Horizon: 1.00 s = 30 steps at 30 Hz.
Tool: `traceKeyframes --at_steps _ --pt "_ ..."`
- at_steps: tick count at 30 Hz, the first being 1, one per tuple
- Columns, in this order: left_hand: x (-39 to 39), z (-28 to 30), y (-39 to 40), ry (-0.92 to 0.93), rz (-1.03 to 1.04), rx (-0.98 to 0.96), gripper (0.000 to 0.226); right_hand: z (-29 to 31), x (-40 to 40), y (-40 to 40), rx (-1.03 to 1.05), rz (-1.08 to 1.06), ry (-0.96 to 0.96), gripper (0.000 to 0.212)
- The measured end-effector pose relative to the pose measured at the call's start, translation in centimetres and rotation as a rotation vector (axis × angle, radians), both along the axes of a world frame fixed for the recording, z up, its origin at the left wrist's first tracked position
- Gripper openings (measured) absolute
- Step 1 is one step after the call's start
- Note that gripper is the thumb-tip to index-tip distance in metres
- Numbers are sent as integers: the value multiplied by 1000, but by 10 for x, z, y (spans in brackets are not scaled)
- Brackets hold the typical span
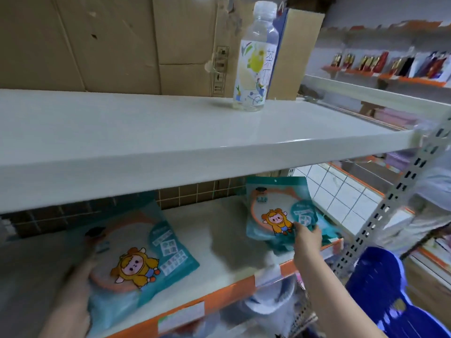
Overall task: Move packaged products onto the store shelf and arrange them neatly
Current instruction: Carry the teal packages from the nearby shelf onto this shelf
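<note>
- Lower shelf (219,240), pale-topped with an orange front lip: the landmark for all below; back half shadowed under the white upper shelf (170,137), so anything deep behind the packs not to be made out.
- Upper shelf above it: bare but for a drink bottle (253,64) standing upright toward its back right, cardboard boxes (97,40) behind.
- Blue plastic stool (385,289) off the lower shelf's right end, below and in front; partly cut by the frame edge.
- Left teal pack (146,259) lying flat on the lower shelf's left part, long axis slanting from front-left toward back-right, cartoon face up.
- Right teal pack (275,211) at the lower shelf's right end, propped up and tilted, top edge toward the upper shelf; more teal packaging just behind and right of it, too blurred to count.
- Left hand (80,272) at the left pack's near-left edge, pack lying to the right of the fingers; motion-blurred, grip not to be told.
- Right hand (307,237) at the right pack's lower-right corner, fingers curled and pinching that corner; pack rising up and left from the fingertips.
- Judged nearer to a finished placement: the left pack, already flat; the tilted right pack likely needing to be laid down or squared next.
</note>
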<state>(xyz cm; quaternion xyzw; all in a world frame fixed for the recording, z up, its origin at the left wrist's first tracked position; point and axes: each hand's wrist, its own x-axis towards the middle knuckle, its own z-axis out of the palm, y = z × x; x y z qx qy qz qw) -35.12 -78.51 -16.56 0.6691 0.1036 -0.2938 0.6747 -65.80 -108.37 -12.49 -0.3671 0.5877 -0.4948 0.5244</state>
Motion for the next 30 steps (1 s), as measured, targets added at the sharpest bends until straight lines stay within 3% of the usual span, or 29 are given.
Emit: traceKeyframes --at_steps 2,6,12,14,19,22,24,27,30 --pt "-38 38 -24 74 -45 70 28 -1 -11 -32 -12 24 58 37" --pt "-92 47 -49 102 -38 59 31 -1 -27 -77 -45 75 289 45" --pt "-167 72 -101 35 -14 -185 15 -15 -40 -103 -242 301 899 58" --pt "-179 75 -130 65 -36 -243 13 -15 -47 -109 -253 347 1005 56" --pt "-194 71 -214 91 -208 -294 12 -21 -67 -124 -215 488 839 48" --pt "-210 73 -261 -42 -290 -384 19 -24 -77 -128 -218 503 752 38" --pt "-220 71 -285 -131 -346 -344 21 -24 -84 -131 -236 535 715 35" --pt "-222 42 -312 -365 -406 -53 20 -21 -93 -134 -213 523 642 34" --pt "-219 22 -321 -597 -522 449 62 -20 -97 -137 -238 496 607 33"
